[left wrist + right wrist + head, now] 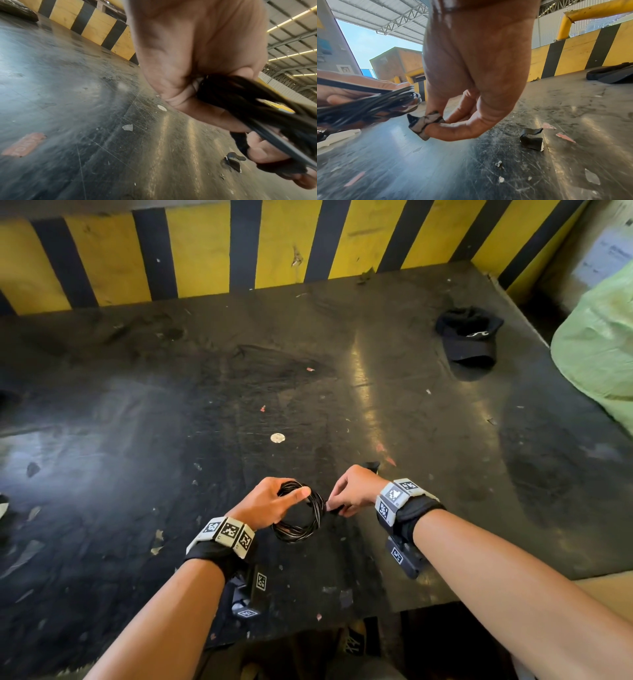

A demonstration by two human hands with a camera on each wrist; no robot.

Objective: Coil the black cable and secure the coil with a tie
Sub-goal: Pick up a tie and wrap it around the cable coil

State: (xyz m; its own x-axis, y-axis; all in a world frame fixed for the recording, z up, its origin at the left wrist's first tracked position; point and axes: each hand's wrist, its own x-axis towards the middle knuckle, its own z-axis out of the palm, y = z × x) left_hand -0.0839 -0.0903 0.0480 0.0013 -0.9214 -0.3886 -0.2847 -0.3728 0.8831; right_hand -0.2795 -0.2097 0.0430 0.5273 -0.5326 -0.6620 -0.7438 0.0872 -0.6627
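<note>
We hold the coiled black cable of many thin glossy loops (301, 513) just above the scuffed dark table top (428, 419), so that its free side faces the tie. Our left hand (270, 501) curls round the bundle, thumb pressed across the loops, which probably keeps them from springing apart. Our right hand (471, 83) pinches a short creased strip of black tape (423, 123) between thumb and fingertips, just beside the coil, not yet wrapped round it.
</note>
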